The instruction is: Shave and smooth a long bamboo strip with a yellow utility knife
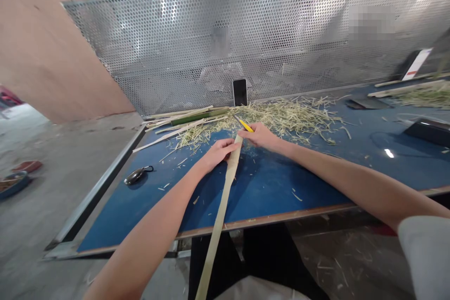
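Note:
A long pale strip [225,190], which looks like split bamboo, runs from my lap over the table's front edge and up to my hands. My left hand [221,151] is closed on the strip close to its far end, thumb on top. My right hand [260,136] grips a yellow-handled knife [245,125] at the strip's tip, its thin dark blade pointing up and left. The right fingers are close to the strip's end; whether they also pinch it I cannot tell. Just beyond both hands lies a heap of thin shavings [281,117].
A green bamboo piece [200,116] and several pale strips [168,137] lie at the back left. A phone [240,93] leans on the perforated metal screen [197,42]. A dark oval object with a loop [135,176] sits left on the blue table [281,187]. Another dark device [429,130] is at right.

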Tool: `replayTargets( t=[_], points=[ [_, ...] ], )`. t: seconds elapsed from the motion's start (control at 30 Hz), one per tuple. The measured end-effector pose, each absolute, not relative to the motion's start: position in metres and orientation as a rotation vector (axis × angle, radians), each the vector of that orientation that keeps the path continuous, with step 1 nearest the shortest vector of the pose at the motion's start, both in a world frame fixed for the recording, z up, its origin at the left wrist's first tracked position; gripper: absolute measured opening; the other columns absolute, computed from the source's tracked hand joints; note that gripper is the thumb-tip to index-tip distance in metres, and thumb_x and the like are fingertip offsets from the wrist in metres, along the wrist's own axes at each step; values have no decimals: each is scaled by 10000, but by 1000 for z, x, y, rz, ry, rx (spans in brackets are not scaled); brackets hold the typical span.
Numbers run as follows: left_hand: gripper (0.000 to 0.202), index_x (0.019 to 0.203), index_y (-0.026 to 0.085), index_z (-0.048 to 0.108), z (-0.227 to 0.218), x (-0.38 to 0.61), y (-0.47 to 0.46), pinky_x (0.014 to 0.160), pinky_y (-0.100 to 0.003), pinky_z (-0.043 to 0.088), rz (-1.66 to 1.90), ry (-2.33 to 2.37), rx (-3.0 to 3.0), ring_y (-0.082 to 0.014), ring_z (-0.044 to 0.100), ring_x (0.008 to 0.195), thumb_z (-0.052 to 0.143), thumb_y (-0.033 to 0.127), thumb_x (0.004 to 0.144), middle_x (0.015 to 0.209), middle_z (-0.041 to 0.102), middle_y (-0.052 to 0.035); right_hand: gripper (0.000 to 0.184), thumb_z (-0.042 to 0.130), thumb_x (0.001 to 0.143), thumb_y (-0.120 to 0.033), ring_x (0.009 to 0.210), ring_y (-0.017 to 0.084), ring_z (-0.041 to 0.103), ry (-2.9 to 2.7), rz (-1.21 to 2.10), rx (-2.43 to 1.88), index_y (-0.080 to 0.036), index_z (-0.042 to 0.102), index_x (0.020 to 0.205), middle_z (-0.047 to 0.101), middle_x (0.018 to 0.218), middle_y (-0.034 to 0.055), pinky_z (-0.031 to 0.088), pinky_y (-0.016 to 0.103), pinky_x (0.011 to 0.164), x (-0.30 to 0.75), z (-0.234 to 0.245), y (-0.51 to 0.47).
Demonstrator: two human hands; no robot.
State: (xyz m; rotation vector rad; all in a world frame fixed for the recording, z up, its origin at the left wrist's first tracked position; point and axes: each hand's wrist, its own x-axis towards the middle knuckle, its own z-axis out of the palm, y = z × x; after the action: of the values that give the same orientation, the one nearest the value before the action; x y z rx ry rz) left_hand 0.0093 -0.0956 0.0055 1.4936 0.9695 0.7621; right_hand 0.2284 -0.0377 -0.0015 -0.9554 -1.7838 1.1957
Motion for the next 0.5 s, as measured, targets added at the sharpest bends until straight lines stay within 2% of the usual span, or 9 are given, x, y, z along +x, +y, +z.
replayTargets(
  t=[0.17,0.3,0.4,0.5],
  points=[
    [454,945,157,662,13,14,-102,544,-249,421,680,874,1450,-120,566,575,760,599,904,746,663,-24,535,821,828,-699,359,95,324,-1364,1138,-866,-267,510,778,375,460,-102,260,285,372,234,-6,-22],
    [386,993,143,685,19,15,-108,563,-243,448,468,807,1558,-119,609,601,766,515,930,841,766,-98,545,804,844,-702,368,99,338,-1345,1076,-949,-270,485,752,372,474,-91,279,290,374,239,-9,-15],
    [321,937,157,652,15,15,-106,560,-226,463,502,847,1572,-132,645,628,768,457,934,757,727,-62,438,747,912,-651,412,120,401,-1448,944,-1077,-250,572,880,453,535,-64,346,302,421,242,-10,-15],
    [220,980,185,601,6,15,-98,524,-226,487,680,961,1463,-106,570,520,714,374,970,679,654,6,367,673,981,-571,525,166,521,-1579,686,-1165,-241,581,1111,569,662,-20,423,327,528,245,-9,-17]
  ],
)
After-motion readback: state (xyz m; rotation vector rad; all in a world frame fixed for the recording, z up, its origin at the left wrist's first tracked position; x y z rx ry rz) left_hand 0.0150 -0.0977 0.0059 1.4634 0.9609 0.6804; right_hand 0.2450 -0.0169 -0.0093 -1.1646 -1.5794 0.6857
